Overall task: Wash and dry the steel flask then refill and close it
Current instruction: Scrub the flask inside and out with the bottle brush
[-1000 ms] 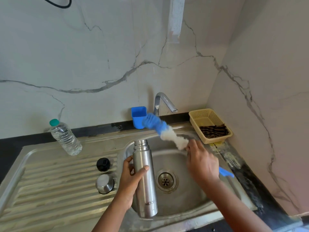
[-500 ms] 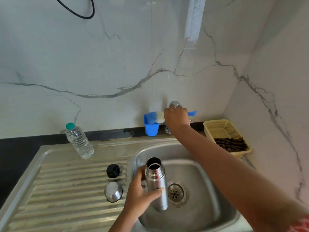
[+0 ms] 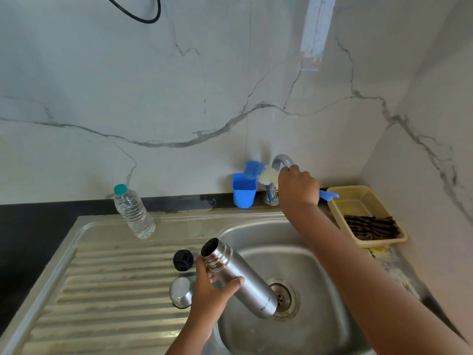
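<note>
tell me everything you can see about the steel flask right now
The steel flask is a slim brushed-metal cylinder with a ribbed, threaded neck and an open, dark mouth; no lid is on it. Dark lettering runs near its base. It is tilted, mouth up toward the left, base down over the sink near the drain. The left hand grips it around the upper body, thumb across the front. Nothing else touches it.
</note>
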